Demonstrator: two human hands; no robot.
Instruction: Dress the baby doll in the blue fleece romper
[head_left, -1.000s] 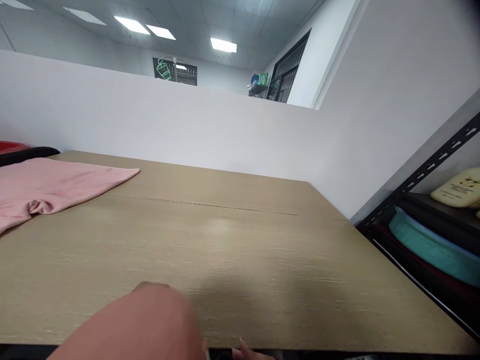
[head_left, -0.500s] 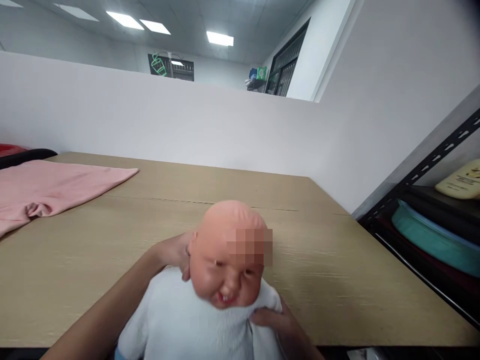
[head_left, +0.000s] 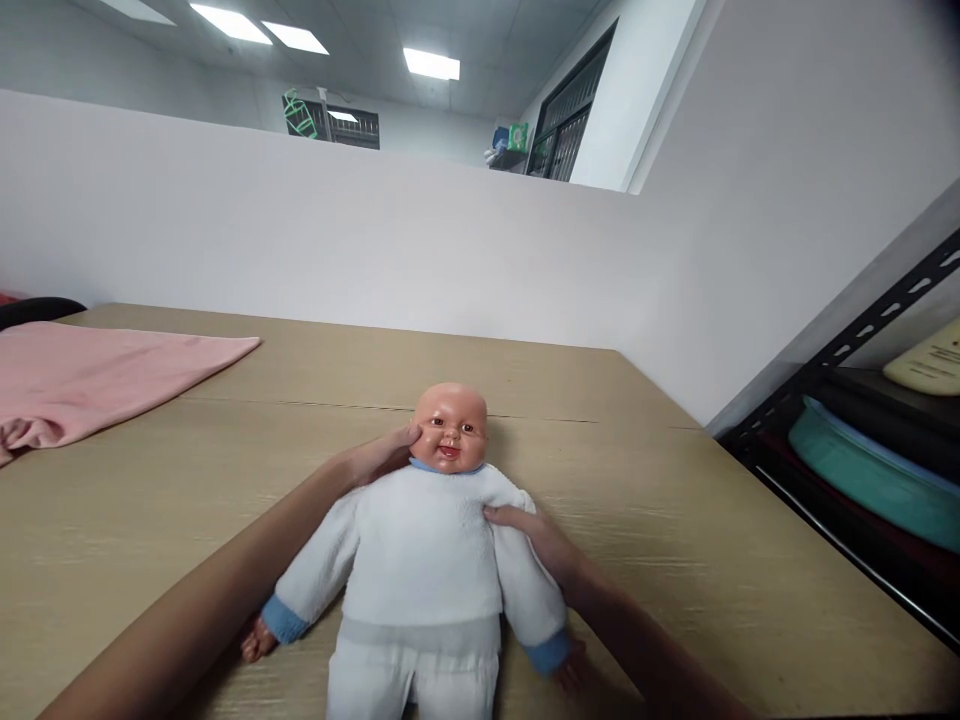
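A baby doll (head_left: 424,550) in a white fleece suit with blue cuffs lies on its back in the middle of the wooden table (head_left: 675,560), head pointing away from me. My left hand (head_left: 382,456) cups the side of the doll's head and neck, fingers tucked behind it. My right hand (head_left: 536,540) grips the doll's upper arm near the shoulder, fingers pressed into the fleece. Both of my forearms reach in from the bottom edge.
A pink cloth (head_left: 90,375) lies spread on the table's far left. A black metal shelf (head_left: 847,350) stands to the right, holding a teal round container (head_left: 870,480) and a yellow object (head_left: 930,360). A white partition wall (head_left: 300,240) backs the table.
The doll was lifted into view from below the table edge, carried forward and laid flat on its back. Both hands moved forward with it and still hold it.
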